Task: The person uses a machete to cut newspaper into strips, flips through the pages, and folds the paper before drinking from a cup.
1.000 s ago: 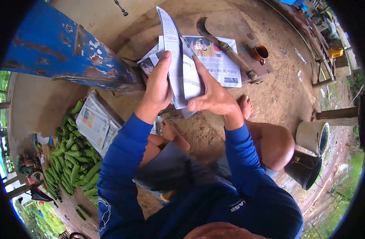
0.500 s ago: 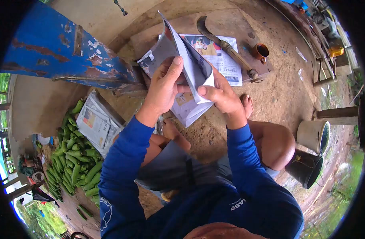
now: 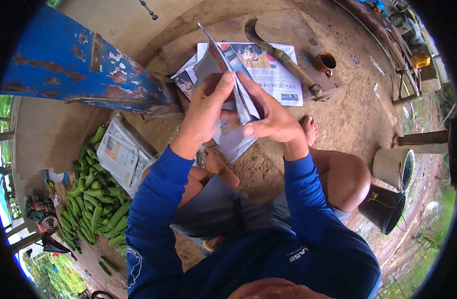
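Between both hands I hold a folded sheet of newspaper (image 3: 245, 105) upright, its layers pressed close together. My left hand (image 3: 208, 107) grips the left side, thumb up along the paper. On the right side my right hand (image 3: 273, 112) has its fingers behind the sheet and its thumb by the lower corner. Beneath, more newspaper sheets (image 3: 278, 79) lie on a low wooden board (image 3: 188, 42). A sickle (image 3: 283, 59) with a curved blade and a wooden handle rests across those sheets.
A brown mug (image 3: 326, 62) stands on the board's right. At left are a newspaper stack (image 3: 119, 154) and a heap of long green vegetables (image 3: 96, 199). A peeling blue post (image 3: 84, 65) reaches in from upper left. A white bucket (image 3: 388, 168) and a black bucket (image 3: 380, 209) are at right.
The newspaper sheet has closed from a wide, gaping fold to a narrow one. My right hand has shifted slightly left and flattened against it.
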The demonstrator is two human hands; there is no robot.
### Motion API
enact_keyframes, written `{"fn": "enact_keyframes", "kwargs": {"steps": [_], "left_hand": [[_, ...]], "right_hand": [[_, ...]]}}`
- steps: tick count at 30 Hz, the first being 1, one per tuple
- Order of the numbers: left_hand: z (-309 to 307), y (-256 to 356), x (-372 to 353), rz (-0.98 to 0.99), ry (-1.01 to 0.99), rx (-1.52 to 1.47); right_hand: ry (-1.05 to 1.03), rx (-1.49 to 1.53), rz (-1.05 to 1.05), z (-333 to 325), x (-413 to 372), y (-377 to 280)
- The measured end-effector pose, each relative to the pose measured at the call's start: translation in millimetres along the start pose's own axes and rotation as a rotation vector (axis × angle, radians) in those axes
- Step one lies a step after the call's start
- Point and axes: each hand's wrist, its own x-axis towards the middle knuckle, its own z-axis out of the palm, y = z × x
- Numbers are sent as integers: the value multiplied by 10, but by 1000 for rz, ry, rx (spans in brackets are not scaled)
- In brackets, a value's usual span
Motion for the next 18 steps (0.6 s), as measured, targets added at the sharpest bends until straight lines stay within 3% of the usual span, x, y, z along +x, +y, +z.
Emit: {"fn": "enact_keyframes", "kwargs": {"steps": [3, 6, 9, 13, 17, 18], "left_hand": [[-125, -16, 21, -60, -43, -119], [-168, 32, 1, -87, -42, -208], [-189, -12, -28, -62, 116, -163], [-357, -84, -12, 7, 141, -98], [-528, 167, -195, 36, 172, 65], [-569, 237, -252, 41, 185, 117]], "right_hand": [[-16, -799, -21, 83, -7, -51], [-28, -851, 98, 259, 15, -123], [-34, -800, 36, 254, 26, -60], [-80, -921, -117, 325, 18, 71], [-87, -676, -190, 477, -20, 21], [-34, -435, -122, 458, -2, 70]]}}
